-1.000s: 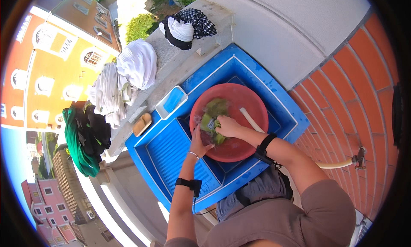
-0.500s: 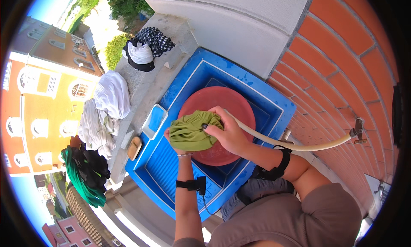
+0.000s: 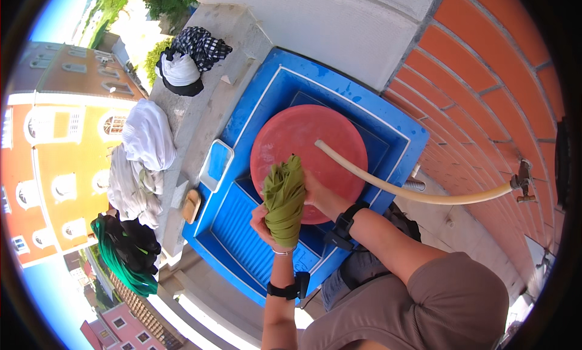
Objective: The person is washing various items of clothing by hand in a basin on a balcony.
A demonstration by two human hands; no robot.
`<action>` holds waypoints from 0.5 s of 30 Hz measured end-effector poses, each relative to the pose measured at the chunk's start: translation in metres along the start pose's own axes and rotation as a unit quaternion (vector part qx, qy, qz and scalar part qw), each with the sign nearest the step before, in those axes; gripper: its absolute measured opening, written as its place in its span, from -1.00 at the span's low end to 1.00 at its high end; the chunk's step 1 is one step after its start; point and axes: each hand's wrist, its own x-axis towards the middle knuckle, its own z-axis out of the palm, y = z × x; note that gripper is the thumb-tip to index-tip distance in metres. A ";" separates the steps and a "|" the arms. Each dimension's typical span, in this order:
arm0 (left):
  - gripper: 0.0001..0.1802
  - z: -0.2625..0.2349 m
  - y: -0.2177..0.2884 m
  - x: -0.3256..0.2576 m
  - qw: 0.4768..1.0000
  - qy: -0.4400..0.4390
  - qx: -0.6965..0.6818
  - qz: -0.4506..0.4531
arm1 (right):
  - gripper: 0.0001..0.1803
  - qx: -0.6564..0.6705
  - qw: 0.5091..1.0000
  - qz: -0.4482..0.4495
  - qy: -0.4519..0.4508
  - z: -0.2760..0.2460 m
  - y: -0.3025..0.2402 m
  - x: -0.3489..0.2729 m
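A bunched olive-green garment [image 3: 284, 198] stands gathered upright above the red basin [image 3: 336, 129]. My left hand [image 3: 260, 226] grips its lower part from the left, fingers wrapped round it. My right hand [image 3: 312, 191] presses at the garment's right side, its fingers mostly hidden behind the fabric. Under my hands, the basin sits in a blue sink [image 3: 379, 116] with a ribbed washboard [image 3: 245, 229]. A pale hose [image 3: 388, 185] reaches over the basin, its end lying above the water.
The hose comes from a tap [image 3: 522, 183] on the orange tiled wall [image 3: 485, 101]. Along the ledge at left lie white cloth [image 3: 148, 135], grey-beige cloth [image 3: 130, 183], green and black clothes [image 3: 124, 253] and a checked bundle [image 3: 197, 47]. A brush [image 3: 191, 206] and a clear tray [image 3: 216, 165] are beside the sink.
The garment has turned from a wide bundle into a narrower upright one and shifted right and slightly down. My right hand has moved from its top to its side, and the hose end shows.
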 end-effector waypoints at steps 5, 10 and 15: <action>-0.67 -0.008 0.003 0.031 0.988 0.096 0.089 0.082 | -0.57 -0.111 0.990 0.030 0.077 0.022 -0.009 -0.022; -0.74 -0.068 -0.070 0.030 0.960 -0.036 -0.161 -0.227 | -0.69 -0.454 0.886 -0.052 0.077 0.069 0.002 -0.032; -0.73 -0.066 -0.108 0.035 0.903 -0.298 0.237 -0.198 | -0.78 -0.806 0.496 -0.319 -0.041 0.092 0.024 -0.043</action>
